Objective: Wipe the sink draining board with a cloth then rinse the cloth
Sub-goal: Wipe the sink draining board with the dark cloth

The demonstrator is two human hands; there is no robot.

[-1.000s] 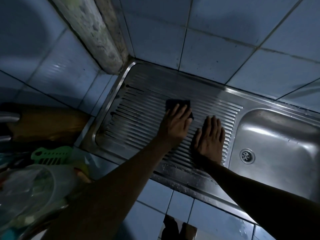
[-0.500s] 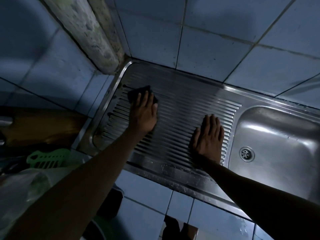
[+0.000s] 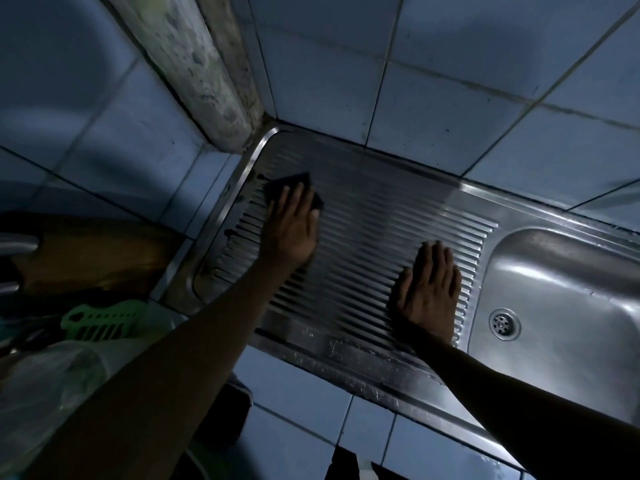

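A ribbed stainless draining board [image 3: 363, 237] runs from the tiled corner to the sink bowl [image 3: 561, 289] on its right. My left hand [image 3: 292, 230] lies flat, pressing a dark cloth [image 3: 282, 187] onto the board's far left end, with the cloth sticking out beyond my fingertips. Near the bowl, my right hand [image 3: 431, 289] rests palm down on the ribs, fingers together, holding nothing. The bowl's round drain [image 3: 504, 323] is in plain sight.
Blue wall tiles rise behind the sink, and a rough vertical pipe [image 3: 197, 71] stands in the corner. At the left are a wooden board [image 3: 90, 251], a green slotted plastic piece [image 3: 98, 322] and a clear plastic container [image 3: 52, 386].
My left hand has slid the cloth leftwards from the middle of the board to its far left end. My right hand has stayed in place.
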